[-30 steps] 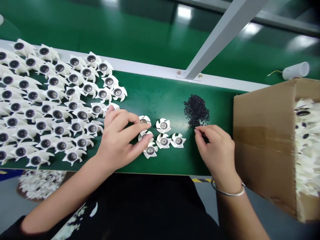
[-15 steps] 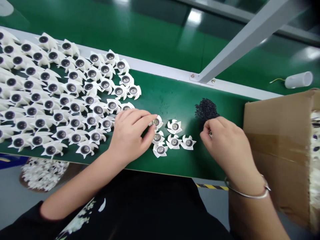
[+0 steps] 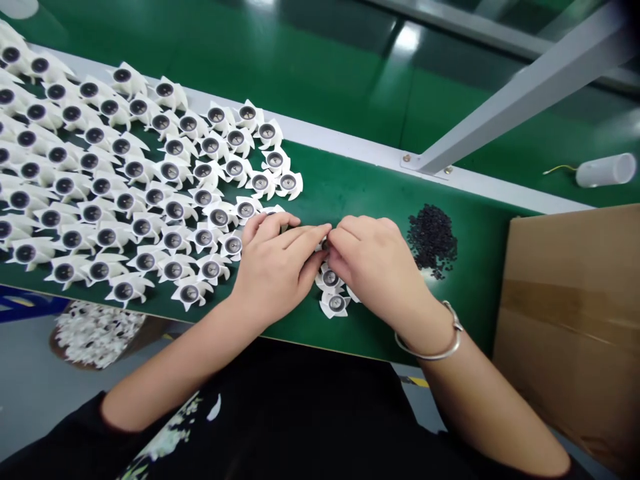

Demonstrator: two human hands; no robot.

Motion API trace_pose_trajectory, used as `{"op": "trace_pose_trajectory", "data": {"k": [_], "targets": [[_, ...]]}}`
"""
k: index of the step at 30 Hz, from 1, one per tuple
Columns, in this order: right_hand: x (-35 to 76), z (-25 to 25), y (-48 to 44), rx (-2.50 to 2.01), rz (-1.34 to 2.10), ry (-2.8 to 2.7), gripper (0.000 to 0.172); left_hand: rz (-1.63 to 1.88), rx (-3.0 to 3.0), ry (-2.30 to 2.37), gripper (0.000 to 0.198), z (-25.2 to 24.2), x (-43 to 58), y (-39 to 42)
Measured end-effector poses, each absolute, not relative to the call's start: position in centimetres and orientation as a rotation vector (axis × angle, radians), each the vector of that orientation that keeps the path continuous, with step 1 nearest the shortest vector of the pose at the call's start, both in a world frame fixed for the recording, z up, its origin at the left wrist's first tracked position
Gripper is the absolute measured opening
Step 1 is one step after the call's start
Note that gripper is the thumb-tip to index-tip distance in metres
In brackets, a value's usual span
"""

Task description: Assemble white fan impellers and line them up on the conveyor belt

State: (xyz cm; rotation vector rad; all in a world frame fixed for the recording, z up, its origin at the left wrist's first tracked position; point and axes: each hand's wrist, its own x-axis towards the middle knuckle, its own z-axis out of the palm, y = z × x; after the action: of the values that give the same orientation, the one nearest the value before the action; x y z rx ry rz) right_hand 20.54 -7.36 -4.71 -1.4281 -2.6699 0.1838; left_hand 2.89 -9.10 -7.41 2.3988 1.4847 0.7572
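Note:
My left hand [image 3: 275, 267] and my right hand [image 3: 373, 263] meet fingertip to fingertip over a small white fan impeller [image 3: 323, 245] on the green belt [image 3: 350, 193]. The left fingers pinch that impeller's rim. The right fingers are pinched together at its hub, on something too small to make out. Two more loose impellers [image 3: 334, 303] lie just below the hands, partly covered. A little heap of small black parts [image 3: 433, 240] sits right of my right hand. Several rows of white impellers with dark hubs [image 3: 125, 180] fill the belt to the left.
A cardboard box [image 3: 570, 320] stands at the right edge of the belt. A grey metal strut [image 3: 520, 93] rises from a bracket on the belt's far rail. A white tube [image 3: 605, 170] lies beyond. A pile of white parts [image 3: 95, 333] sits below the belt at left.
My right hand has moved left from the black heap to meet my left hand at the impeller. The view has shifted, so the rows and box sit further right.

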Motion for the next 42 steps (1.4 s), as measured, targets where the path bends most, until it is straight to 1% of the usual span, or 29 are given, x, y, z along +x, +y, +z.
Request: {"op": "trace_pose_trajectory", "data": {"k": [3,7,9,11,13,14,16,18,20,24,28,31,34,36,38,40,42], "targets": [[20.1,-4.3,-7.9,-1.358,-0.025,-2.750,0.016,0.735,2.408,1.528,0.029,-7.3,3.0,-9.2],[19.6,-4.0,-9.0,-1.247,-0.238,-2.786,0.025,0.734,2.416,1.552,0.029,-7.1,3.2,-9.3],[19.9,-3.7,-9.7,-1.228,-0.249,-2.801,0.027,0.730,2.416,1.556,0.028,-7.1,3.2,-9.4],[21.0,-3.1,-10.5,-1.239,-0.143,-2.804,0.023,0.731,2.428,1.558,0.026,-7.1,3.3,-9.4],[23.0,-2.6,-11.5,-1.324,0.015,-2.700,0.018,0.729,2.464,1.541,0.024,-7.1,3.3,-9.4],[24.4,-2.5,-12.0,-1.417,0.056,-2.588,0.018,0.727,2.492,1.522,0.024,-7.1,3.3,-9.3],[27.2,-2.6,-13.2,-1.679,0.021,-2.274,0.020,0.715,2.550,1.473,0.026,-7.1,3.4,-9.3],[29.8,-3.3,-14.2,-1.904,-0.062,-1.993,0.014,0.710,2.587,1.434,0.029,-7.2,3.4,-9.3],[31.5,-4.4,-14.9,-2.003,-0.052,-1.885,0.009,0.705,2.593,1.414,0.031,-7.1,3.4,-9.3],[32.4,-6.3,-15.2,-1.975,0.043,-1.941,0.012,0.662,2.601,1.368,0.030,-6.8,3.2,-9.3],[32.0,-6.8,-14.7,-1.918,0.056,-2.031,0.013,0.514,2.712,1.330,0.030,-6.2,2.8,-9.6],[31.9,-6.7,-14.6,-1.898,0.027,-2.132,0.014,0.481,2.778,1.330,0.027,-5.9,2.8,-9.6],[31.5,-6.5,-14.5,-1.908,-0.088,-2.247,0.016,0.480,2.765,1.292,0.026,-5.9,2.8,-9.4],[31.2,-6.3,-14.3,-1.944,-0.207,-2.337,0.018,0.552,2.729,1.292,0.031,-6.0,2.8,-9.4],[31.0,-6.1,-14.0,-1.986,-0.286,-2.406,0.018,0.730,2.665,1.293,0.039,-6.1,2.6,-9.6],[30.9,-5.9,-13.7,-2.026,-0.285,-2.413,0.017,0.878,2.572,1.252,0.042,-6.1,2.4,-10.1],[30.7,-5.6,-13.4,-2.038,-0.202,-2.336,0.014,0.882,2.479,1.184,0.038,-6.0,2.1,-10.6]]}}
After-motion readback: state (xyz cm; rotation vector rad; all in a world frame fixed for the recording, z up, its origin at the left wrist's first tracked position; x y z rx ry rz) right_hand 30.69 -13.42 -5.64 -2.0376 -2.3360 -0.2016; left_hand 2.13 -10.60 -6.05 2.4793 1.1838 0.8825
